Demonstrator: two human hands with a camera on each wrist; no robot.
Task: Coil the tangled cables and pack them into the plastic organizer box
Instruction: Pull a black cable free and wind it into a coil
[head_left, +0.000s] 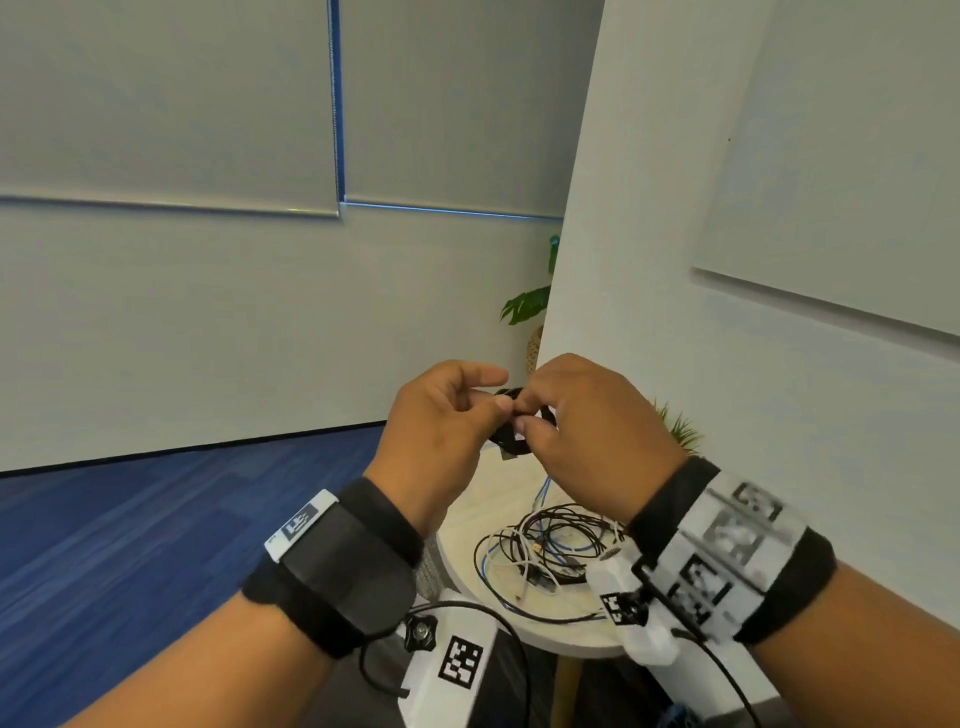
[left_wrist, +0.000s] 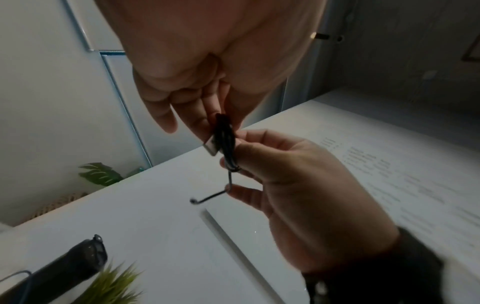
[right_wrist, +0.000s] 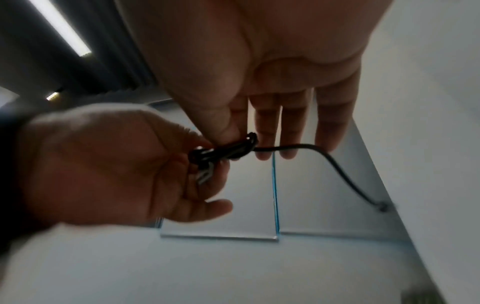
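A small black cable coil (head_left: 511, 423) is held up in the air between both hands, above the table. My left hand (head_left: 493, 404) pinches its left side, and a silver plug (left_wrist: 210, 148) sticks out by those fingers. My right hand (head_left: 525, 418) pinches the coil (right_wrist: 223, 151) between thumb and forefinger, its other fingers straight. A loose black tail (right_wrist: 337, 170) runs off from the coil (left_wrist: 226, 142) and ends free in the air. A tangle of black, white and blue cables (head_left: 550, 551) lies on the table below. No organizer box shows in any view.
The cables lie on a small round white table (head_left: 462, 525) with a wooden leg. A small green plant (head_left: 680, 431) stands at its far side against a white partition wall (head_left: 649, 260). A leafy plant (head_left: 524, 306) stands behind. Blue carpet (head_left: 130, 545) lies to the left.
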